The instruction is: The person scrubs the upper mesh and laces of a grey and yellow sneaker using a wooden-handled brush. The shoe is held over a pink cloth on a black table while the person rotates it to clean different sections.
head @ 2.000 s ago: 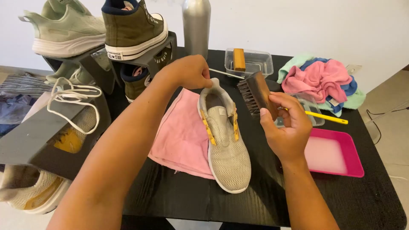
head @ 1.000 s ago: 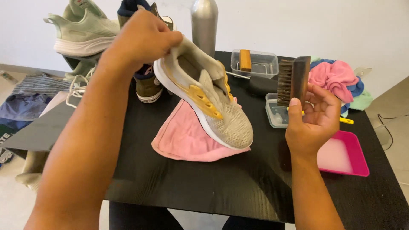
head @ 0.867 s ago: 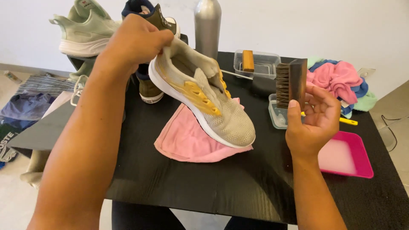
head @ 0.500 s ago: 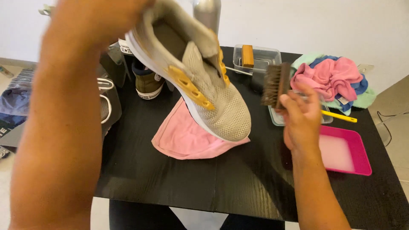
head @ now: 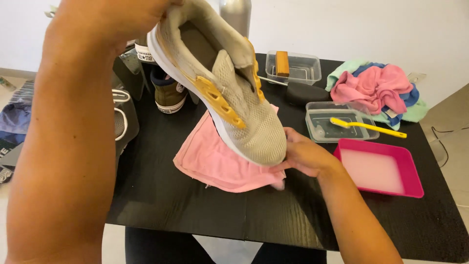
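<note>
At upper centre, your left hand (head: 122, 19) has lifted the beige mesh sneaker (head: 229, 93) higher, fingers clamped on its heel; your right hand (head: 305, 156) has dropped under the toe, its finger state hidden, the brush gone from view.

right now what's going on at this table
A person is holding a beige mesh sneaker with yellow accents up over a black table, the left hand gripping its heel end. The right hand is at the toe, just above a pink cloth. Nearby sit a pink tray of milky liquid and a clear tub with a yellow toothbrush.
</note>
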